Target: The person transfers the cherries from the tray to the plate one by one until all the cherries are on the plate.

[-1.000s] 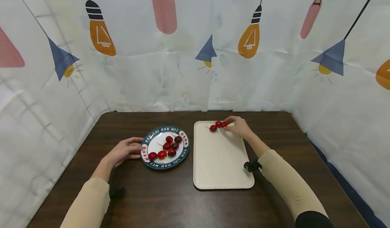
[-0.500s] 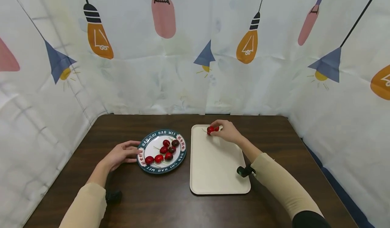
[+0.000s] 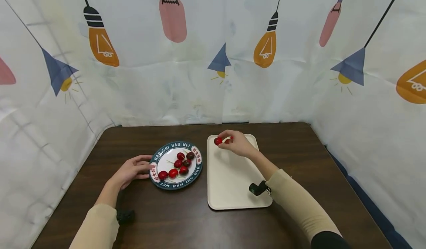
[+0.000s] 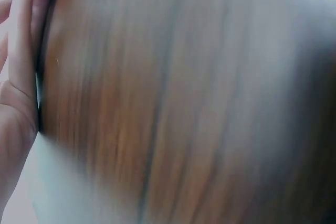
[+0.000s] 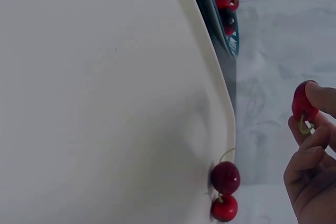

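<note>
the right hand (image 3: pixel 237 145) hovers over the far end of the cream tray (image 3: pixel 233 189), pinching 1 red cherry (image 5: pixel 303 103) between thumb and fingertips; in the right wrist view the cherry is clear of the tray surface, with its short stem poking out near the fingers. 2 more cherries (image 5: pixel 226 191) lie touching each other against the tray's far rim. the left hand (image 3: pixel 131 170) rests on the desk (image 3: pixel 186 226) with relaxed, nearly straight fingers touching the rim of the plate (image 3: pixel 199 167), gripping nothing; the left wrist view is too blurred to add more. the plate holds 6 cherries (image 3: pixel 178 164), 1 of them darker than the rest. to do this step well, i judge the grip should stay light, since a cherry is round, slick and bruises easily, and the fruit should come down until it touches the tray before the fingers let go, preferably beside the 2 already there so the raised rim and its neighbours stop it rolling. the left hand bracing the plate seems sensible for keeping it from sliding. readable writing: the plate's dark rim carries "hao shi hao wei" in white letters, plus chinese characters in red-and-white panels too small to read. the curtains behind show printed lightbulbs, no words.
</note>
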Available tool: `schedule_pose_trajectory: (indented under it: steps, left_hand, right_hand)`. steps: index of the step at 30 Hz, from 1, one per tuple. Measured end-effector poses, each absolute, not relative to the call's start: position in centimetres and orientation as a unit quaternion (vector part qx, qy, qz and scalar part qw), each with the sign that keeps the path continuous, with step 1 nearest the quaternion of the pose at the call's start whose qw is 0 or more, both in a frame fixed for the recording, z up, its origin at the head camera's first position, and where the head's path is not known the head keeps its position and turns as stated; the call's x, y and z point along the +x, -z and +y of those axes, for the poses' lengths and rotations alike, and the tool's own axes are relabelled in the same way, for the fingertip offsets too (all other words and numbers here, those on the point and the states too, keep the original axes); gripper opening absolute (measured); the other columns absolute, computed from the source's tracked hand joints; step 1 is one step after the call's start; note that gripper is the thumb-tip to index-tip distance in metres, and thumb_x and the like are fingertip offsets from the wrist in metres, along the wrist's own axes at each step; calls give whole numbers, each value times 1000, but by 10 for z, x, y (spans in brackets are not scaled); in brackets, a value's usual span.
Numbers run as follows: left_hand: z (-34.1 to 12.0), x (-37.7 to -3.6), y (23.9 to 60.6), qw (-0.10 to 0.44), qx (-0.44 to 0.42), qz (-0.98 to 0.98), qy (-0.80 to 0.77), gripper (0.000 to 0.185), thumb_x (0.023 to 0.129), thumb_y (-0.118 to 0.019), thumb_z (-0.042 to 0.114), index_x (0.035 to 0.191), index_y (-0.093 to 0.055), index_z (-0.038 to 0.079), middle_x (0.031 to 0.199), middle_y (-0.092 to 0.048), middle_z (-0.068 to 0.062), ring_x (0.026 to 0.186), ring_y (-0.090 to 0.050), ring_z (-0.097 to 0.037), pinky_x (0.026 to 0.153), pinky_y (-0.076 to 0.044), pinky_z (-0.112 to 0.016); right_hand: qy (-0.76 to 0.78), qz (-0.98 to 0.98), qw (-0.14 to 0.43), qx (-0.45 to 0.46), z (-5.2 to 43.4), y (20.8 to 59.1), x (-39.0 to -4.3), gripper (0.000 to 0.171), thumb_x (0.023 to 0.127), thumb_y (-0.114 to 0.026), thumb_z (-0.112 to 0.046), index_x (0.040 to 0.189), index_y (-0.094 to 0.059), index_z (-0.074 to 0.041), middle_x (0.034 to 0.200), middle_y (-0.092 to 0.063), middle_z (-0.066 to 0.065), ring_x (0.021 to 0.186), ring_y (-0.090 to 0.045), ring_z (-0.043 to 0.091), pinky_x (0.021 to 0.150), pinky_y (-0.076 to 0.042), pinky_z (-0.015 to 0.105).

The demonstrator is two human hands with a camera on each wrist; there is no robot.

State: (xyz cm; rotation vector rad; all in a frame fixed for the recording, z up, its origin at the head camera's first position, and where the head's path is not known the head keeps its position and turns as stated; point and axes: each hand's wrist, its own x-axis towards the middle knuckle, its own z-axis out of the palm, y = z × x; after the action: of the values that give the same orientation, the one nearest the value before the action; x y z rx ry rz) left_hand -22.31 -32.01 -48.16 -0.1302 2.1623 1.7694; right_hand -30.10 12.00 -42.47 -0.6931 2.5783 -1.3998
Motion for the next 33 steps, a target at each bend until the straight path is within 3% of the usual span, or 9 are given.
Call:
schedule_pose_trajectory:
  steps: [5,11,16,24,33]
  left_hand:
    - [-317,-223,483,158,-44,760,-630,67,99,-71,23,154,-39,1,125,-65,-17,101,-69,-22,87,-60,-37]
    - [-316,-225,487,148,-49,763,-627,66,100,-70,24,154,-39,1,133,-57,-22,101,-68,-21,86,-60,-36]
    - [-319,-227,486,159,-51,768,-619,68,101,-70,26,155,-38,2,141,-51,-25,103,-67,-21,88,-60,-36]
    - [-321,-231,478,163,-52,771,-613,68,101,-69,25,156,-36,2,138,-52,-24,103,-67,-20,88,-59,-35]
    - [-318,-228,478,171,-65,767,-615,68,100,-70,24,156,-37,3,139,-52,-24,103,-68,-21,89,-59,-36]
  right_hand:
    - [459,853,63,-241,105,428,-294,30,91,-80,-18,119,-72,-10,110,-71,2,100,-61,35,78,-51,35]
    - [444,848,79,-280,81,434,-294,31,92,-79,-22,120,-72,-10,111,-70,0,112,-62,31,94,-54,41]
    - [427,852,94,-287,60,435,-289,31,92,-79,-24,120,-72,-12,112,-69,-1,113,-61,31,94,-54,36]
    - [409,854,97,-306,34,437,-290,31,93,-78,-25,120,-72,-12,112,-70,1,102,-62,25,77,-54,28]
    - [408,850,109,-316,8,439,-290,29,93,-78,-26,118,-72,-13,109,-71,-1,101,-61,18,85,-54,27]
